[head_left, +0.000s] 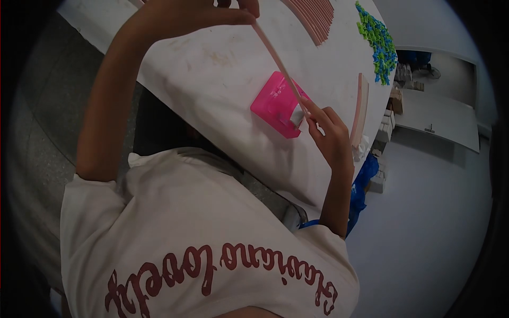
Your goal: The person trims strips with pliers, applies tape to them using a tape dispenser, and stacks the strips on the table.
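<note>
A long, thin pale-pink strip (277, 59) is stretched at a slant over the white table, held at both ends. My left hand (204, 13) pinches its far end at the top edge of the view, and part of that hand is cut off. Closed on the near end are the fingers of my right hand (331, 135). Below the strip, just left of my right hand, a bright pink plastic holder (269, 100) rests on the table. A small whitish piece (297, 116) shows at its right side, partly behind my fingers.
Many similar strips (313, 20) lie side by side at the far end of the table (212, 69). A bundle of strips (360, 111) lies at the right edge. Small green and blue pieces (377, 47) are heaped beyond. Blue plastic (363, 185) hangs beside my right arm.
</note>
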{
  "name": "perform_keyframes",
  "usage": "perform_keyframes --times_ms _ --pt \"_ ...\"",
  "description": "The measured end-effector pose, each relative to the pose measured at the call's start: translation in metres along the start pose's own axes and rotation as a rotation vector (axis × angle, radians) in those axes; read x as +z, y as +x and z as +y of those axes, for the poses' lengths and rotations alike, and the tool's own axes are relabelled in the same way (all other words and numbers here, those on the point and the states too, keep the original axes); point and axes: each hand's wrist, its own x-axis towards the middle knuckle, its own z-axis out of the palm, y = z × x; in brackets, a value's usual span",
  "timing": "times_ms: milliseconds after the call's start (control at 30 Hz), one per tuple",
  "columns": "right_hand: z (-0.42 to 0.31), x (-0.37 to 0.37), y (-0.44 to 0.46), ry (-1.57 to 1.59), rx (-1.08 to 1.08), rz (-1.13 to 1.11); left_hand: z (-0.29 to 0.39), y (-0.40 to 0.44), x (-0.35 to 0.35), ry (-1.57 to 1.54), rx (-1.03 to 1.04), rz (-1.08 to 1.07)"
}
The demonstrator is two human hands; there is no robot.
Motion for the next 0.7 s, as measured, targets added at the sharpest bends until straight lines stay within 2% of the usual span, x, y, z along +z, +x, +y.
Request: perform_keyframes --times_ms 200,267,500,600,667,700 --pt "0.011 -0.022 -0.028 -0.086 0.091 -0.169 0.003 0.007 0.016 0.062 0.005 -0.051" --pt "0.014 -0.031 -0.039 -0.094 0.188 -0.241 0.006 0.017 0.024 0.084 0.012 -0.072" --pt "0.042 -0.066 -0.107 -0.222 0.281 -0.254 0.031 0.049 0.096 0.021 0.016 -0.231" --pt "0.041 -0.09 -0.139 -0.345 0.386 -0.253 0.05 0.066 0.134 0.008 0.105 -0.306" --pt "0.039 -0.107 -0.158 -0.467 0.458 -0.186 0.062 0.074 0.161 0.177 0.357 -0.273" --pt "0.037 -0.113 -0.168 -0.47 0.475 -0.174 0.068 0.075 0.174 0.176 0.377 -0.281"
